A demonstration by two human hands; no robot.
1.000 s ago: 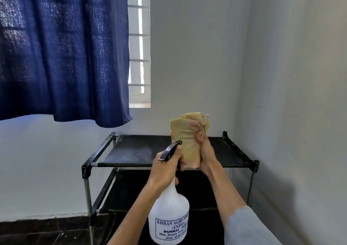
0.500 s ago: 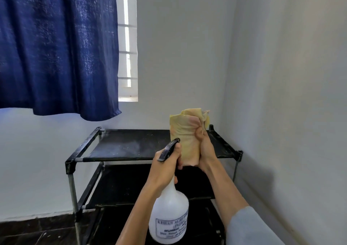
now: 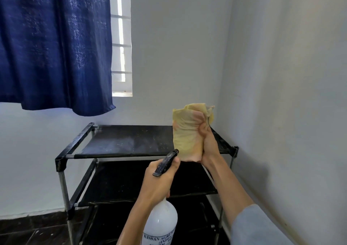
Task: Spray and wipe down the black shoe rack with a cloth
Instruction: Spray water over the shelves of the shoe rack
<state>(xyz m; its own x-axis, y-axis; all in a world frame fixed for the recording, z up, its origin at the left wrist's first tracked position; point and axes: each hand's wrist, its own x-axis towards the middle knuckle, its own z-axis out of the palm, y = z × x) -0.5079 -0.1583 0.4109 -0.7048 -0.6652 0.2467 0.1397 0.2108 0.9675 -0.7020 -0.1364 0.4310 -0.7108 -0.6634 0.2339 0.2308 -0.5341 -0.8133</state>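
Left hand (image 3: 159, 179) grips spray bottle (image 3: 161, 224) at the trigger head, lower centre. Right hand (image 3: 209, 147) clutches yellow cloth (image 3: 187, 132) upright, centre right of frame. Black shoe rack (image 3: 124, 141) stands behind, centre frame, in the wall corner.

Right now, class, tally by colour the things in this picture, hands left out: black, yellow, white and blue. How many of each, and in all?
Black: 1, the shoe rack
Yellow: 1, the cloth
White: 1, the spray bottle
Blue: 1, the curtain
Total: 4
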